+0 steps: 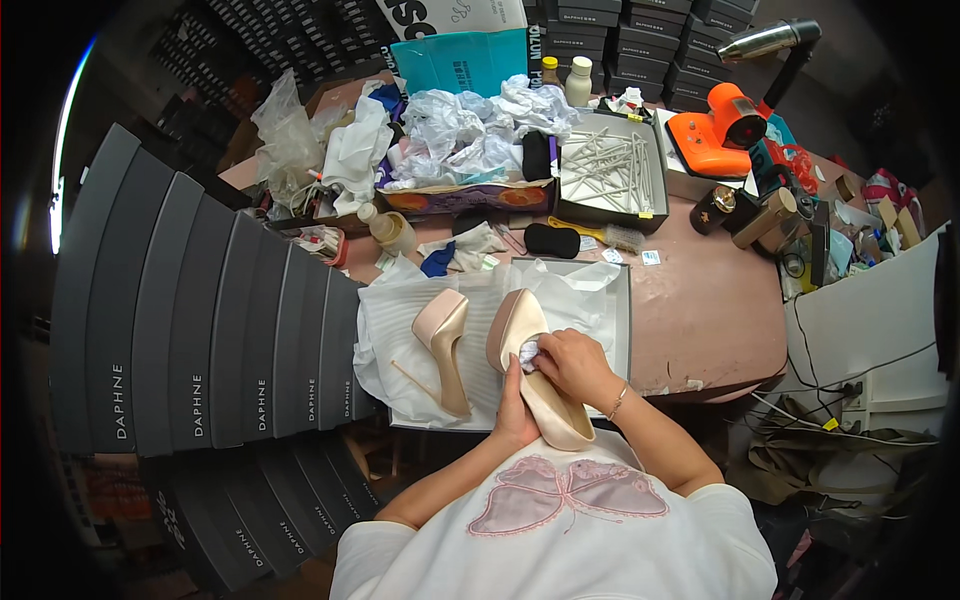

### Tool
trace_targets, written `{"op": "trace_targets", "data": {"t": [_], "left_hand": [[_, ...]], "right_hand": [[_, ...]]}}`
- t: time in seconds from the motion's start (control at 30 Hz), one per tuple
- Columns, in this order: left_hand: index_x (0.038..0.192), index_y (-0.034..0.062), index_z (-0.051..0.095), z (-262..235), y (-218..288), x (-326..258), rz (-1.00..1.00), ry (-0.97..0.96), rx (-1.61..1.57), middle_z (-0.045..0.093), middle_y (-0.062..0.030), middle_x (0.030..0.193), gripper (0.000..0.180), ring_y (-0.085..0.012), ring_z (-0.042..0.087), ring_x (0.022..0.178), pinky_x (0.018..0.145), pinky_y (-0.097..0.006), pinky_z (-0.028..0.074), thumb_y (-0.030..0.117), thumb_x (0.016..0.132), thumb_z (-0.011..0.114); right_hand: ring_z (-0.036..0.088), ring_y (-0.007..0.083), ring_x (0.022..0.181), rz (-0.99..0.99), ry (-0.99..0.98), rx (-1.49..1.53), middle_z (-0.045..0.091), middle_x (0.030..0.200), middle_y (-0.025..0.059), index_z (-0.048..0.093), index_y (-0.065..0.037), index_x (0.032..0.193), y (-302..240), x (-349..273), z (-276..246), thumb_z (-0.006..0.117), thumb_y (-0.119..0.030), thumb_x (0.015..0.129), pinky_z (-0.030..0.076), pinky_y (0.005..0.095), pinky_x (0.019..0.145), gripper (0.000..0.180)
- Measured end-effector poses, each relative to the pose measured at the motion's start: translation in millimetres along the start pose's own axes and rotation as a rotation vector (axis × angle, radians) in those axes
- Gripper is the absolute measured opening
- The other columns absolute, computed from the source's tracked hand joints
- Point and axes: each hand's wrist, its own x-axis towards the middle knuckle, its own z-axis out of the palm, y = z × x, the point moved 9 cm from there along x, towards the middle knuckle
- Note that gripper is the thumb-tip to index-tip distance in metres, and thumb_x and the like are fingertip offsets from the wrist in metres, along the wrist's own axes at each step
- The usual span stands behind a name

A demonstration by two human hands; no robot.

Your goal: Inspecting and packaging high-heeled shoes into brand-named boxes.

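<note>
A beige satin platform high-heeled shoe [518,318] is tilted toward me, its toe away from me and its heel end near my shirt. My left hand [514,412] grips it along the side, thumb up near the opening. At the shoe's opening, the closed fingers of my right hand [576,366] pinch a wad of crumpled white paper [528,353] partly inside the toe. The matching shoe [443,325] lies on its side to the left, on white tissue paper [385,310] spread over an open shoebox [624,300]. Its slim heel points left.
Dark grey shoeboxes [200,310] are stacked at my left. Behind the work, a carton [470,200] holds crumpled paper; beside it a box holds white sticks [610,170]. A brush [622,238], a black pad [551,239], bottles [578,82] and an orange device [710,135] stand around.
</note>
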Motion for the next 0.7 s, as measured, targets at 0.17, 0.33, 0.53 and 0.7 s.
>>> {"op": "trace_targets", "data": {"t": [0.17, 0.33, 0.53, 0.7], "left_hand": [[0.129, 0.0104, 0.044, -20, -5, 8, -0.02, 0.023, 0.057, 0.054, -0.0098, 0.122, 0.049, -0.0235, 0.054, 0.113, 0.098, -0.041, 0.044, 0.044, 0.094, 0.047], [0.126, 0.0091, 0.045, -11, -11, 7, -0.025, 0.021, 0.112, 0.055, -0.0103, 0.119, 0.046, -0.0232, 0.056, 0.11, 0.095, -0.04, 0.047, 0.042, 0.094, 0.047], [0.122, 0.0044, 0.047, 1, -12, 4, -0.122, -0.015, 0.04, 0.06, -0.0131, 0.109, 0.043, -0.0247, 0.061, 0.1, 0.089, -0.04, 0.051, 0.035, 0.091, 0.049], [0.124, -0.0004, 0.044, -11, -26, 6, -0.2, -0.041, 0.194, 0.058, -0.0161, 0.108, 0.045, -0.0262, 0.061, 0.097, 0.087, -0.041, 0.051, 0.024, 0.087, 0.05]], "right_hand": [[0.06, 0.0296, 0.075, 0.032, 0.0, 0.08, 0.06, 0.08, 0.0088, 0.058, -0.007, 0.088, -9, -6, -9, 0.065, -0.017, 0.078, 0.048, 0.0414, 0.065, 0.016], [0.059, 0.0305, 0.085, -0.022, 0.008, -0.064, 0.059, 0.092, 0.0095, 0.056, -0.008, 0.098, 1, 2, -4, 0.069, -0.019, 0.075, 0.047, 0.0422, 0.074, 0.029], [0.055, 0.0335, 0.113, 0.035, 0.085, 0.192, 0.06, 0.112, 0.0225, 0.027, -0.01, 0.146, 19, -1, -23, 0.082, -0.022, 0.067, 0.043, 0.0403, 0.096, 0.097], [0.063, 0.0361, 0.098, 0.12, 0.034, 0.423, 0.062, 0.107, 0.025, 0.029, -0.005, 0.144, 49, 19, 3, 0.074, -0.013, 0.073, 0.05, 0.0361, 0.085, 0.085]]}}
